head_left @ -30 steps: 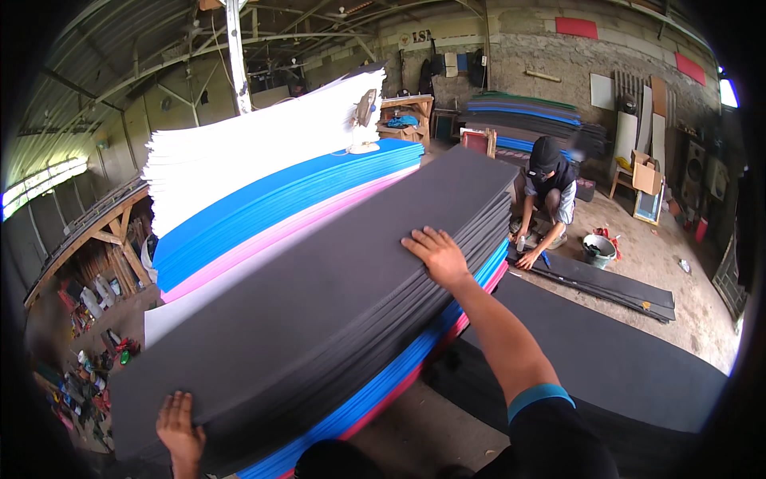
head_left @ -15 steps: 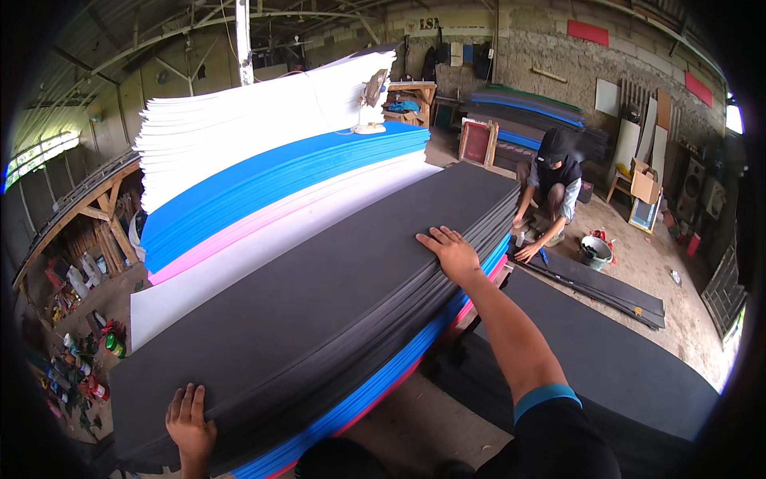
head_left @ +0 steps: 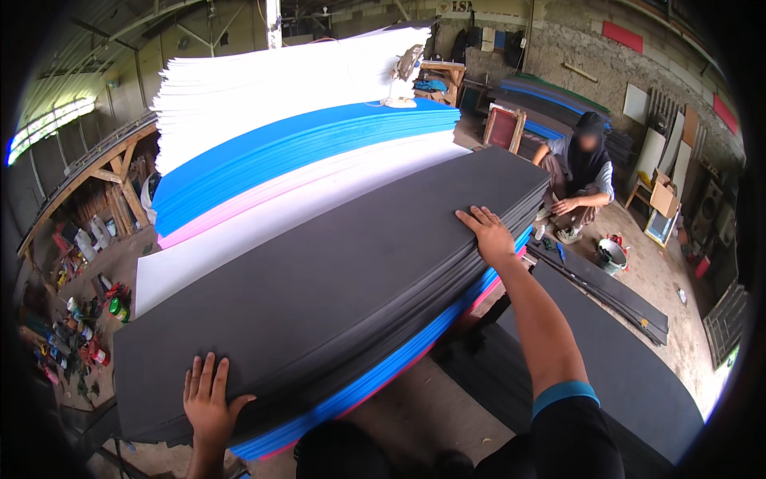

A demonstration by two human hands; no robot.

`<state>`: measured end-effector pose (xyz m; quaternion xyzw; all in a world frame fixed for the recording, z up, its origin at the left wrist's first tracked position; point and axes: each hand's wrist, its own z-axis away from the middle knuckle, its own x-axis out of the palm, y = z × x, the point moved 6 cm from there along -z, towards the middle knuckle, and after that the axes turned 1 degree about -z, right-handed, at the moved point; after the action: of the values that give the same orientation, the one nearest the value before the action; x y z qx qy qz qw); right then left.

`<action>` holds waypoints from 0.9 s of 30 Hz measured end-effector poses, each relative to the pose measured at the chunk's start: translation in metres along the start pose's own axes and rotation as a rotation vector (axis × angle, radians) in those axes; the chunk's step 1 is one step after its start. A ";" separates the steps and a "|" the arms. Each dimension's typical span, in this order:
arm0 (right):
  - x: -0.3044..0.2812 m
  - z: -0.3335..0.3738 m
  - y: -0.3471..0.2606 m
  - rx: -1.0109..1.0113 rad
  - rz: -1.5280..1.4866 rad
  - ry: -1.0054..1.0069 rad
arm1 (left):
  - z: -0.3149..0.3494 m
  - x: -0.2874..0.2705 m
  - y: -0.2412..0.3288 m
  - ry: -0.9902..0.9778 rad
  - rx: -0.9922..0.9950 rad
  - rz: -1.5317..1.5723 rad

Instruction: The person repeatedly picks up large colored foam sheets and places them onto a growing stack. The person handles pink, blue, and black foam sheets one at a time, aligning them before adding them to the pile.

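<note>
Both hands lie flat on the top dark grey foam sheet (head_left: 335, 271), a long rectangular slab that crowns a thick stack of like grey sheets. The left hand (head_left: 209, 397) rests palm down at the sheet's near corner, fingers spread and pointing away from the person, pinching nothing. The right hand (head_left: 488, 234) presses flat close to the sheet's right long edge, toward the far end, fingers splayed and closed on nothing. Beneath the grey stack, blue foam sheets (head_left: 375, 379) and a thin pink layer show along the right edge. A taller pile of white, blue and pink foam sheets (head_left: 287, 120) stands just beside it on the left. A crouching person (head_left: 581, 172) works on the floor beyond the far end.
</note>
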<state>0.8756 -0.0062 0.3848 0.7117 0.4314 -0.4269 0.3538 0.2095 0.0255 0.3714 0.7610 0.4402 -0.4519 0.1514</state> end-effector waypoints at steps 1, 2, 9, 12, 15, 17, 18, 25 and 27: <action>0.001 0.000 0.001 -0.008 -0.007 0.014 | 0.002 0.003 -0.001 -0.019 -0.017 0.004; 0.001 0.000 0.002 -0.019 -0.011 0.025 | 0.003 0.007 -0.002 -0.045 -0.045 0.002; 0.000 0.001 0.003 -0.044 -0.031 0.084 | -0.001 0.004 0.000 -0.024 -0.019 -0.028; -0.015 0.007 -0.005 -0.051 -0.049 0.095 | -0.019 -0.017 0.011 -0.035 0.006 0.027; -0.033 0.028 -0.033 -0.156 -0.201 0.107 | -0.052 -0.032 0.006 -0.251 -0.046 0.206; -0.046 0.043 -0.066 -0.349 -0.363 0.168 | -0.094 -0.013 -0.004 -0.426 -0.120 0.279; -0.048 0.049 -0.083 -0.359 -0.415 0.201 | -0.121 0.003 -0.003 -0.432 -0.105 0.303; -0.056 0.078 -0.190 -0.258 -0.483 0.585 | -0.312 0.157 0.043 -0.430 -0.054 0.410; -0.057 0.080 -0.208 -0.234 -0.499 0.638 | -0.334 0.181 0.052 -0.499 -0.114 0.457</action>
<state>0.6456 -0.0152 0.3778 0.6367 0.7242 -0.2059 0.1668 0.4734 0.3023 0.3966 0.6962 0.2325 -0.5531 0.3940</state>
